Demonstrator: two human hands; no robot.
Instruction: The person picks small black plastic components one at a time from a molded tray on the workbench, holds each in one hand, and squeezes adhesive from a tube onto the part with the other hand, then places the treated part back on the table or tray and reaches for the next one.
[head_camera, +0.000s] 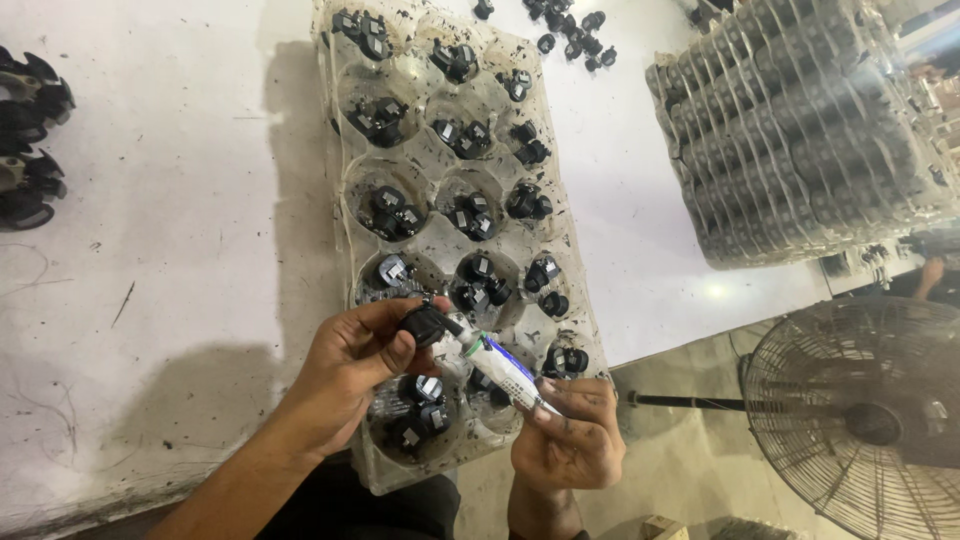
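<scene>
My left hand (350, 370) pinches a small black plastic part (424, 324) between thumb and fingers, just above the near end of a clear moulded tray (335, 190). My right hand (570, 435) grips a small white and blue tube (500, 363), and the tube's tip touches the black part. The tray lies lengthwise on the white table and its round pockets each hold one or two more small black parts (390, 212). The pockets under my hands are partly hidden.
A tall stack of clear trays (800, 140) filled with parts stands at the right on the table. Loose black parts (565, 25) lie at the top, and larger black pieces (28, 140) at the left edge. A round wire fan (860, 410) stands on the floor at the lower right.
</scene>
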